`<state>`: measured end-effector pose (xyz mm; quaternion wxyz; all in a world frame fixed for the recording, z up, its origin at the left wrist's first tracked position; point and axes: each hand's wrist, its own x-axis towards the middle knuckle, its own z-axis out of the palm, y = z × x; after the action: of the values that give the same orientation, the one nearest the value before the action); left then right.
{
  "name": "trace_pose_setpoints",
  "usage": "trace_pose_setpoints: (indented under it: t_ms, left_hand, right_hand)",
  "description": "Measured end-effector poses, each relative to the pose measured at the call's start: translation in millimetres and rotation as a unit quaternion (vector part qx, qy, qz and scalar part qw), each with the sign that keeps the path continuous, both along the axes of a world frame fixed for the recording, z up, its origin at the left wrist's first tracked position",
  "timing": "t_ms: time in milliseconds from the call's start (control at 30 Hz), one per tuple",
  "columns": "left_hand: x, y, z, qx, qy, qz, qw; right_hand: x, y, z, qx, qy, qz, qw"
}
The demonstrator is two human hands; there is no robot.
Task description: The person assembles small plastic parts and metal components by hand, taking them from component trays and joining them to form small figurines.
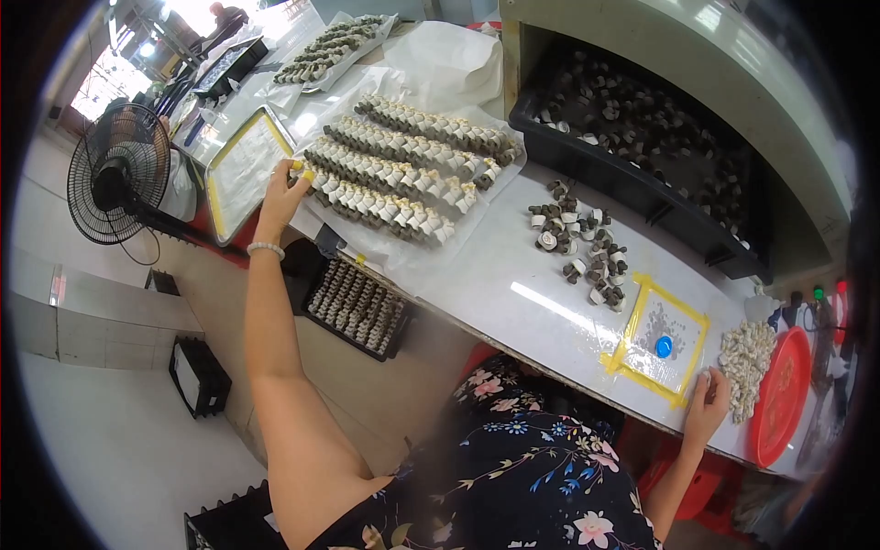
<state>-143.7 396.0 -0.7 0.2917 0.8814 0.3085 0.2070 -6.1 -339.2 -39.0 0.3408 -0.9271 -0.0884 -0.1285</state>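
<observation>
My left hand (280, 200), with yellow coverings on its fingertips and a beaded bracelet at the wrist, reaches to the left end of the rows of small white-and-grey parts (385, 174). Its thumb and finger are pinched close together; what they hold, if anything, I cannot make out. The rows lie on a white plastic sheet (466, 240). Far to the right, my right hand (706, 409) is at the table edge with curled fingers, beside a pile of small cream pieces (744, 362). Whatever is in those fingers is too small to name.
A yellow-taped square (683, 298) bears a blue cap (664, 346). Loose dark-and-white parts (579, 240) lie mid-table before a black bin (632, 174). A red round tray (781, 399) stands at right, a yellow-edged tray (216, 197) and fan (112, 174) at left.
</observation>
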Motion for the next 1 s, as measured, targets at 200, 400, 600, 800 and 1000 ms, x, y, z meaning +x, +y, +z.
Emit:
trace_pose_setpoints:
  t_ms: [200, 400, 600, 800, 1000]
  left_hand:
    - [4.4, -4.6, -38.3, 0.068, -0.190, 0.085, 0.976]
    - [14.4, -20.4, -38.7, -0.076, -0.262, 0.189, 0.943]
    - [12.1, 2.6, -60.1, -0.006, -0.295, 0.238, 0.926]
    - [41.0, -5.1, -58.2, -0.026, -0.353, 0.230, 0.906]
    - [41.5, 26.4, -76.3, -0.108, -0.385, 0.149, 0.904]
  right_hand:
    - [0.8, -0.5, -1.1, -0.001, 0.003, 0.002, 1.000]
    - [1.0, -6.0, -6.2, 0.009, 0.001, 0.002, 1.000]
    - [1.4, -2.2, -2.6, 0.005, 0.007, 0.002, 1.000]
    - [1.0, -4.2, -3.6, -0.001, 0.008, -0.005, 1.000]
    - [1.0, -1.8, -2.8, 0.012, 0.003, 0.003, 1.000]
